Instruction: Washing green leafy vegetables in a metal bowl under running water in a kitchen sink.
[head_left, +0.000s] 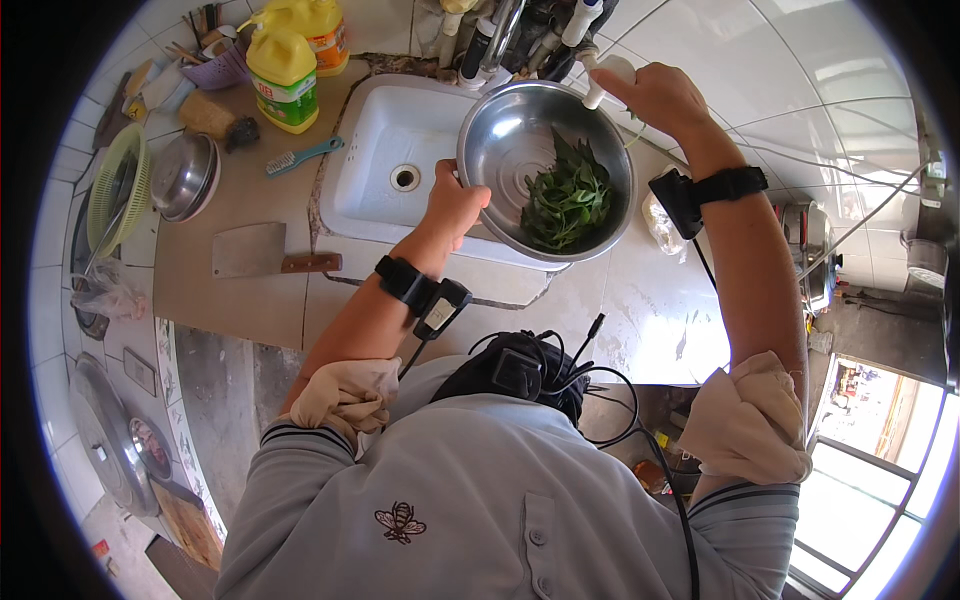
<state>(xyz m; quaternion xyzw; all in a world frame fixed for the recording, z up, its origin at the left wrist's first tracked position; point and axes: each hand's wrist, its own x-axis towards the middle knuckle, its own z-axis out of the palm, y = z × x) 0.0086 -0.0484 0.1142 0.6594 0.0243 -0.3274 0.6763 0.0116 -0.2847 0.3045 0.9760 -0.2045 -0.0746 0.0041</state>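
Note:
My left hand (452, 206) grips the left rim of a stainless steel bowl (501, 142), fingers curled beneath it and thumb at the edge. The bowl is held over the right side of a white ceramic sink (390, 139), with green leaves (568, 196) gathered in its right half. Above the bowl's upper right rim, my right hand (660, 96) is closed on a white plastic tap or valve fitting (616, 73) near the wall pipes. A green stem hangs just below that hand. The curved metal faucet (504, 37) stands behind the sink.
A cleaver (251, 251) and a blue-handled brush (304, 156) lie left of the sink. Beyond them are yellow jugs (281, 75), metal bowls (182, 176) and a green basket (120, 191). A plastic bag (665, 221) lies right of the bowl; cables hang before my torso.

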